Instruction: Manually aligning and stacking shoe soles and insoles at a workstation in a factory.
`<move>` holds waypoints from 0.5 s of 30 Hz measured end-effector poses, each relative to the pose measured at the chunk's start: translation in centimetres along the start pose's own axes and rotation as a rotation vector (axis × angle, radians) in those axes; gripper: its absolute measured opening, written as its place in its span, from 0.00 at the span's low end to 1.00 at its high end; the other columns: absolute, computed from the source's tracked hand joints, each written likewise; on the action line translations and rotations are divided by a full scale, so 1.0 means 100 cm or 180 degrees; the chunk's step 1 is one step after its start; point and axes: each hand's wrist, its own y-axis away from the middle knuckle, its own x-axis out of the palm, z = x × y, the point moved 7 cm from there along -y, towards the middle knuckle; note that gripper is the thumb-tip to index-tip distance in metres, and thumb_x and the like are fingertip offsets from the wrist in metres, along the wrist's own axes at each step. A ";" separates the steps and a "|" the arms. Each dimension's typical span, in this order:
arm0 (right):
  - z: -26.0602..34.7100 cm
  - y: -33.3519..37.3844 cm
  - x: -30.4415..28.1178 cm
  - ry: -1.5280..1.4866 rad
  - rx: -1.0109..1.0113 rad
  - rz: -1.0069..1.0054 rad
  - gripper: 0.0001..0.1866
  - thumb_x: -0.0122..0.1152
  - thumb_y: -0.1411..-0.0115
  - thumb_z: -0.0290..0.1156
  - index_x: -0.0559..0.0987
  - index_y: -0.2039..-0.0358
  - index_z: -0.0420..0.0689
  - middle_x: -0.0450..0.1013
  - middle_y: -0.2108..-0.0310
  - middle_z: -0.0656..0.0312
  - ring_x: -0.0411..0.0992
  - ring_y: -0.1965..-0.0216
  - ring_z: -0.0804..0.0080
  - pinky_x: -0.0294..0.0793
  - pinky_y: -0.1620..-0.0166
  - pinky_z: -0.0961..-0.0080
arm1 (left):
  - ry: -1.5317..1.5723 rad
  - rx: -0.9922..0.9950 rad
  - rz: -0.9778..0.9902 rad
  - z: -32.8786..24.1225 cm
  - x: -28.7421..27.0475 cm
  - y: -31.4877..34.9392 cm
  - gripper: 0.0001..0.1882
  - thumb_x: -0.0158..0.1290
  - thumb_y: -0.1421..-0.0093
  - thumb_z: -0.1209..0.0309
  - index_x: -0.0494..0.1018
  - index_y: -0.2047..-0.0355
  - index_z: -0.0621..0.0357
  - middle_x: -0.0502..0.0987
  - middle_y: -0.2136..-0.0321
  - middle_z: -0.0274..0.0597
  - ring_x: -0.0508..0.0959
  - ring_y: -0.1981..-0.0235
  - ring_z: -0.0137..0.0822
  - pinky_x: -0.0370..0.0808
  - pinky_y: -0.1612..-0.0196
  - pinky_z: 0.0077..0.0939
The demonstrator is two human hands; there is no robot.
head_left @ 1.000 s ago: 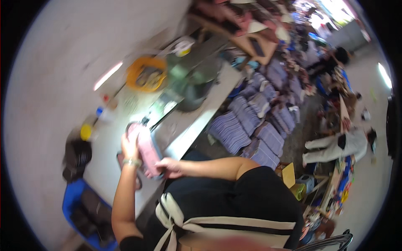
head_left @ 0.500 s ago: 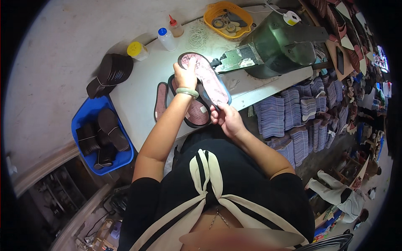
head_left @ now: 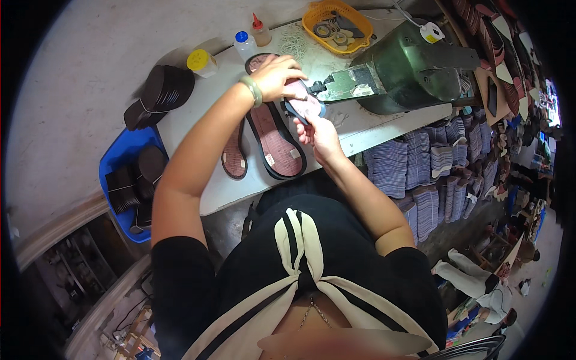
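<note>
A pink-topped shoe sole (head_left: 305, 109) with a dark rim and some blue at its edge lies beside the needle end of a green sewing machine (head_left: 396, 75). My right hand (head_left: 321, 139) pinches its near end between thumb and fingers. Across its middle, my left hand (head_left: 276, 78) is bent over it, thumb apart from the fingers, hiding much of the surface. A rounded dark-rimmed end shows beyond the left hand. On the white table (head_left: 225, 191) below lie a larger dark-rimmed sole (head_left: 276, 141) and a narrower pink insole (head_left: 234, 157).
A yellow basket (head_left: 309, 27) holds tape rolls. Bottles with red (head_left: 262, 36), blue (head_left: 243, 45) and yellow (head_left: 201, 62) caps stand along the back. Dark soles (head_left: 162, 93) are bundled at left, above a blue bin (head_left: 114, 157). Striped stacks (head_left: 387, 168) sit right of the table.
The held sole has turned, its near end moving up toward the machine. My left hand has shifted from its far end to over its middle, and my right hand has moved up with it.
</note>
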 end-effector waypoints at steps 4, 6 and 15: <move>0.002 -0.015 0.004 0.0175 -0.0011 0.0103 0.20 0.45 0.34 0.42 0.77 0.66 0.38 0.71 0.81 0.68 0.65 0.84 0.84 0.63 0.78 0.88 | -0.0220 0.0143 0.0622 0.000 -0.005 -0.012 0.16 0.54 0.45 0.55 0.77 0.58 0.42 0.72 0.66 0.35 0.68 0.58 0.41 0.62 0.50 0.36; 0.002 -0.018 0.003 0.0198 0.0041 0.0084 0.19 0.46 0.34 0.41 0.77 0.66 0.37 0.70 0.82 0.68 0.65 0.84 0.84 0.63 0.79 0.89 | -0.0266 0.0122 0.0824 -0.001 -0.006 -0.013 0.15 0.53 0.44 0.55 0.77 0.58 0.41 0.72 0.68 0.35 0.68 0.60 0.41 0.63 0.51 0.36; 0.018 -0.022 -0.015 0.0747 -0.0207 0.0140 0.17 0.51 0.37 0.40 0.77 0.71 0.38 0.71 0.84 0.67 0.65 0.87 0.85 0.59 0.84 0.89 | 0.0010 -0.0925 0.0973 -0.003 0.002 0.016 0.20 0.45 0.39 0.54 0.71 0.49 0.42 0.77 0.57 0.46 0.75 0.54 0.48 0.70 0.51 0.40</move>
